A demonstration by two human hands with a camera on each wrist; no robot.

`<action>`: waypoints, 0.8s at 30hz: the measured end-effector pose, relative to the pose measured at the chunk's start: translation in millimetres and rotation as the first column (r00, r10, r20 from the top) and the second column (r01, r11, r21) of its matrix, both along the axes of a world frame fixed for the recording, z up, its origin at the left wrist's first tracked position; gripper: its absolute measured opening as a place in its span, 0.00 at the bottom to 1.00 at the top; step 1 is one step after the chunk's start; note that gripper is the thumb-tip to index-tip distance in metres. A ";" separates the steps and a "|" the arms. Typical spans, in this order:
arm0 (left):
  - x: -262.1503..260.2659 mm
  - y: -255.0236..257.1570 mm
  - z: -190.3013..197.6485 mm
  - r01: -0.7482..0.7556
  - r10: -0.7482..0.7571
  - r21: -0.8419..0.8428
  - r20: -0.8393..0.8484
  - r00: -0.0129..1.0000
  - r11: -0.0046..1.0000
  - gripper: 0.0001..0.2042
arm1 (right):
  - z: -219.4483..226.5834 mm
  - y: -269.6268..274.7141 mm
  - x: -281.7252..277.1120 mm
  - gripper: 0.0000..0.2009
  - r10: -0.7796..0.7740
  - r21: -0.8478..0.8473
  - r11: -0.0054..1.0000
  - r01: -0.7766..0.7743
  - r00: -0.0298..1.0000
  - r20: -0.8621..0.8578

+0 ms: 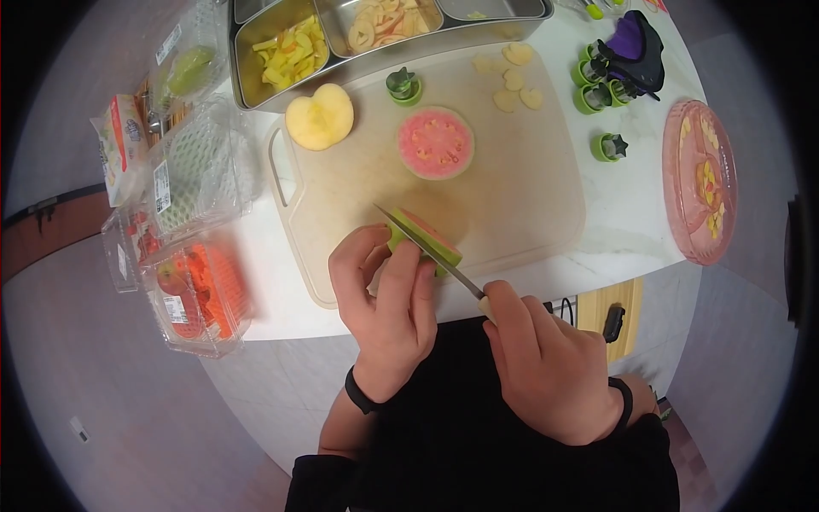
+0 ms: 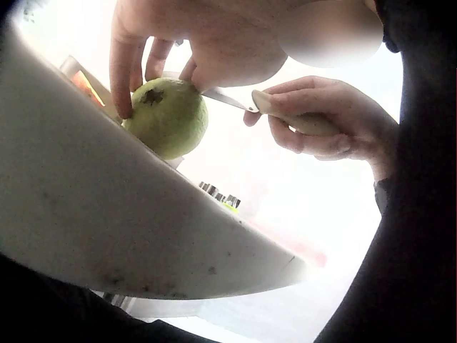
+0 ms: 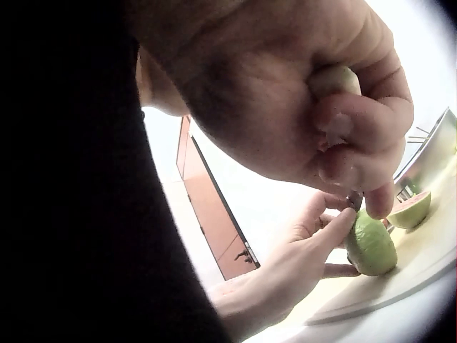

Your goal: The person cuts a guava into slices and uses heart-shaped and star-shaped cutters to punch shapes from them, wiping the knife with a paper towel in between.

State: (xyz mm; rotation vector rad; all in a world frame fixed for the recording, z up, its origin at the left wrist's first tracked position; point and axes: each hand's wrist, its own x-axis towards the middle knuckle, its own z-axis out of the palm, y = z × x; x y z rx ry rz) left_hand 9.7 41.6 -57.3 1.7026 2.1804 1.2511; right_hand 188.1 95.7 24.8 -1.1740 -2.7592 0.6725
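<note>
A green-skinned guava piece (image 1: 450, 253) with pink flesh stands on the cutting board (image 1: 341, 264), near its front edge. The left hand (image 1: 388, 299) grips it from the left with fingers and thumb. In the right hand (image 1: 554, 367) is the pale handle of a knife (image 1: 452, 267), whose blade lies across the top of the piece. The left wrist view shows the green guava (image 2: 168, 121) under the left hand's fingertips, its dark end facing the camera. In the right wrist view the right hand's fingers curl round the handle (image 3: 335, 82) above the guava (image 3: 373, 246).
A pink-faced guava half (image 1: 435, 142), a pale yellow fruit half (image 1: 320, 117), a green cutter (image 1: 403, 86) and small slices (image 1: 514, 79) lie on the board. Behind stands a metal tray (image 1: 281, 96); plastic boxes (image 1: 200, 294) are left, more cutters (image 1: 609, 148) and a pink plate (image 1: 699, 182) right.
</note>
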 end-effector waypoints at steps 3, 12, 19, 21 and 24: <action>-0.5 0.1 0.2 0.003 -0.003 0.001 -0.005 1.000 1.000 0.14 | -0.1 2.2 1.1 0.21 0.009 0.012 1.000 -0.009 1.000 -0.007; 0.0 0.7 0.9 0.003 -0.003 -0.002 -0.012 1.000 1.000 0.14 | -0.8 1.5 0.6 0.21 0.000 0.009 1.000 0.001 1.000 -0.015; 0.4 -0.6 3.8 0.019 -0.021 -0.039 -0.052 0.998 0.999 0.13 | 0.5 0.5 -0.7 0.20 -0.010 0.027 1.000 0.009 1.000 0.018; 0.0 -0.7 3.9 0.020 -0.022 -0.044 -0.052 0.998 0.999 0.13 | 2.2 0.4 0.2 0.20 -0.001 0.021 1.000 0.000 0.998 0.069; -0.1 0.9 0.9 -0.010 0.010 0.003 -0.022 1.000 1.000 0.14 | 4.2 0.6 1.8 0.20 -0.006 0.002 1.000 0.006 0.997 0.082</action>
